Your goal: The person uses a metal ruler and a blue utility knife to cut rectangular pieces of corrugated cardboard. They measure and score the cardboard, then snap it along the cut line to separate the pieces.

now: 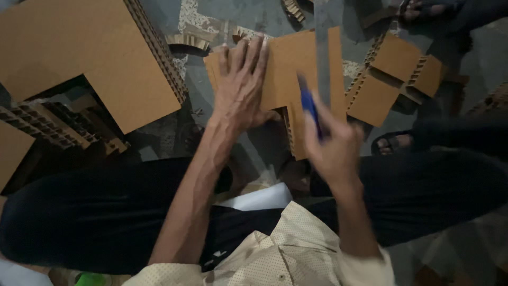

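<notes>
My left hand lies flat, fingers spread, pressing down on a brown honeycomb cardboard piece on the floor in front of me. My right hand is closed around a blue cutter or pen, its tip pointing up at the cardboard next to a long grey metal ruler that lies across the piece. The right hand is blurred by motion.
A large thick cardboard slab lies at the upper left over dark honeycomb offcuts. More cut cardboard pieces sit at the upper right. Another person's sandalled feet show at the right and top. My dark trousers fill the foreground.
</notes>
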